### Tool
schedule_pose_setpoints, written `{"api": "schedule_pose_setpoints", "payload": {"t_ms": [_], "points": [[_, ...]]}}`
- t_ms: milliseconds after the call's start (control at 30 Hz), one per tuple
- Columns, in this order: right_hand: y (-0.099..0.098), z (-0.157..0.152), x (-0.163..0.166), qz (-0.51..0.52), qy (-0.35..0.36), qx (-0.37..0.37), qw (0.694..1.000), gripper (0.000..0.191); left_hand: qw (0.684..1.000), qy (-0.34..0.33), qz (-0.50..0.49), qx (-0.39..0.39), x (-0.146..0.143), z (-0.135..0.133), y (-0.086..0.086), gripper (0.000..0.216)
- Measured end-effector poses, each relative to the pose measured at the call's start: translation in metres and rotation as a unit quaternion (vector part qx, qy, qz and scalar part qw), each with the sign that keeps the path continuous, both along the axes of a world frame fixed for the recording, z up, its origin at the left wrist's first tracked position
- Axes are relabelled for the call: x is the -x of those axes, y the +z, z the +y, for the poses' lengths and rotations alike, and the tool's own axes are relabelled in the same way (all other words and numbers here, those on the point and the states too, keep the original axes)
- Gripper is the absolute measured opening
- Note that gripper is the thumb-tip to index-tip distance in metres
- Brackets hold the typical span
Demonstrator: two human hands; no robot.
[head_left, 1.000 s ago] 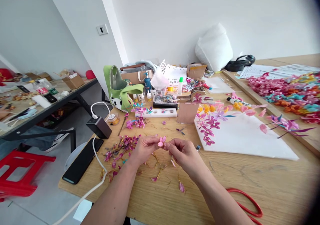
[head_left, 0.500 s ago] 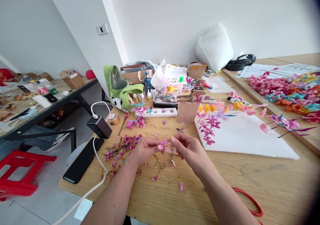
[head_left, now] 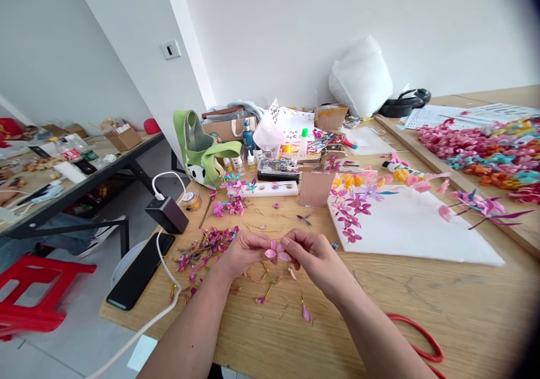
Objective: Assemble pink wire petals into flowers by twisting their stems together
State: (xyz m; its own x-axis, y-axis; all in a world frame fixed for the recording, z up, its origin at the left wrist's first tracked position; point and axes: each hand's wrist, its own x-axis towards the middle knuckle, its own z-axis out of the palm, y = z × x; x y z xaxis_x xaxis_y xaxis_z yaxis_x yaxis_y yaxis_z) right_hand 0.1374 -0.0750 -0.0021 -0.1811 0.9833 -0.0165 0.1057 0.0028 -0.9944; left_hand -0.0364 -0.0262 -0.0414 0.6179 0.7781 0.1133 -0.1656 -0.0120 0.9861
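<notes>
A pink flower (head_left: pixel 273 252) sits at the fingertips of a person's 2 bare hands above the wooden table (head_left: pixel 358 339), toward its front edge. The left hand (head_left: pixel 244 251) pinches the flower from its left; the right hand (head_left: pixel 310 252) pinches a petal on its right. Beneath, 1 loose purple petal (head_left: pixel 306 313) lies nearer the table's front edge. Purple blossoms (head_left: pixel 215 241) are heaped beside the left hand, and a black phone (head_left: pixel 140 271) rests along the table's left edge. Beyond the right hand lies a white board (head_left: pixel 422 233), purple flowers (head_left: pixel 351 220) along its left edge.
</notes>
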Motion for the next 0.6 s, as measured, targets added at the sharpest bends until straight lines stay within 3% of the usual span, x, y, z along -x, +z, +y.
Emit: {"api": "schedule_pose_setpoints", "payload": {"t_ms": [367, 600], "points": [[0.0, -0.001, -0.002, 0.016, 0.036, -0.014, 0.999, 0.036, 0.999, -0.023, -0.024, 0.006, 0.003, 0.001, -0.003, 0.013], [0.006, -0.002, -0.001, 0.07, 0.084, -0.021, 0.994, 0.034, 0.996, -0.074, 0.058, -0.008, 0.003, -0.002, 0.011, 0.023]]}}
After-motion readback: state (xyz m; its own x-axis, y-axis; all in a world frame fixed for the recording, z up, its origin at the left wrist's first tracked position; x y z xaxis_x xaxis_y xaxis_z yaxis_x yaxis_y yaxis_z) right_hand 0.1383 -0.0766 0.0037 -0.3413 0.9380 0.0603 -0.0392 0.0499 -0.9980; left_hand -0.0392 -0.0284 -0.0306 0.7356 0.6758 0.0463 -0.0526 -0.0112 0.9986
